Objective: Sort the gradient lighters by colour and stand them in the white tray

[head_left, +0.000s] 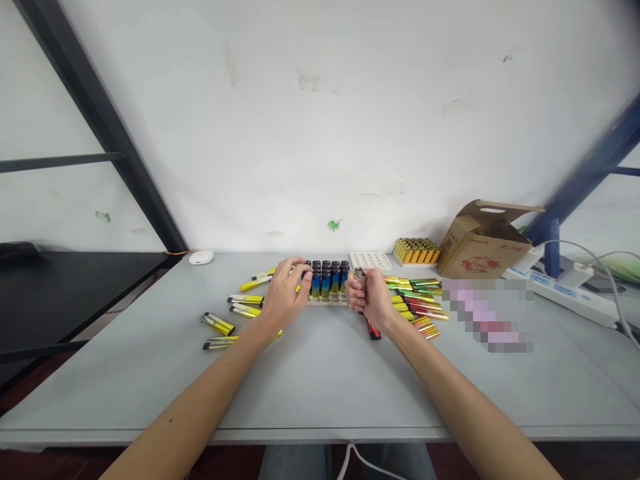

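Observation:
A pale tray [327, 300] in the middle of the grey table [320, 380] holds several upright lighters [327, 277] with black tops and blue-green bodies. My left hand [286, 291] rests against the tray's left side, fingers touching the lighters there. My right hand [369, 298] is closed around a single lighter [359, 274], held upright just right of the tray. Loose yellow lighters [245, 305] lie to the left. A pile of yellow, green and red lighters [417, 300] lies to the right.
Behind the tray sit an empty white tray [370, 260], a tray of yellow lighters [417, 251], and an open cardboard box [483, 243]. A power strip with cables [570, 290] lies at far right. A white mouse [201, 257] sits at the back left.

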